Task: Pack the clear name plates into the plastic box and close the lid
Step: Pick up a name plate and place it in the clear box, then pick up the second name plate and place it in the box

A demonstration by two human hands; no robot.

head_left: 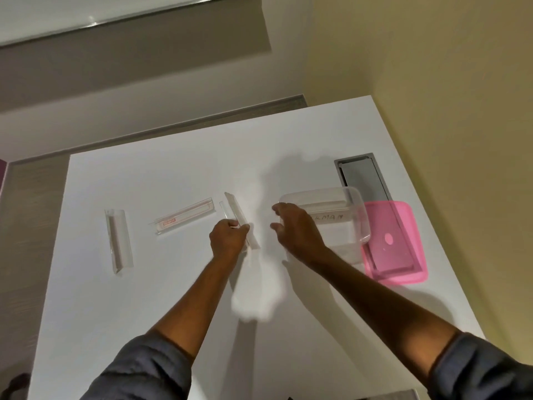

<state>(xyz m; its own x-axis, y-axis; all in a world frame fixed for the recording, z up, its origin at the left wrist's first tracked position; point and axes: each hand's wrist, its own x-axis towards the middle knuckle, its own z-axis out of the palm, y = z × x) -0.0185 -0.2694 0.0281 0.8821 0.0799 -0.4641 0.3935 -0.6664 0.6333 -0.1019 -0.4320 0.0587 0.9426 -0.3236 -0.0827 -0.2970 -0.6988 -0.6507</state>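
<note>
The left hand (227, 236) sits near the middle of the view, fingers curled and pinching the near end of a clear name plate (237, 219). That plate is long and narrow and angles away from the hand toward 12 o'clock, its far end tilted up off the white desk (173, 174). At 3 o'clock from it, just apart, the right hand (294, 229) is spread with fingers loosely fanned, holding nothing; its fingertips point toward the left hand, and its back lies over the near left corner of the plastic box (331, 215). The box is clear, open on top, and has faint handwriting on its front wall. Touching the box at 3 o'clock, a pink translucent lid (401, 249) lies flat on the desk, partly over a grey rectangular recess (360, 177) set into the desk top. At 9 o'clock from the left hand, a second name plate (183, 216) with a red-marked paper strip inside lies flat on the desk. Farther out at 9 o'clock, well apart, a third name plate (118, 242) lies on the desk, running toward 12 o'clock. Dark grey sleeves (138, 370) cover both upper forearms at 6 o'clock.
</note>
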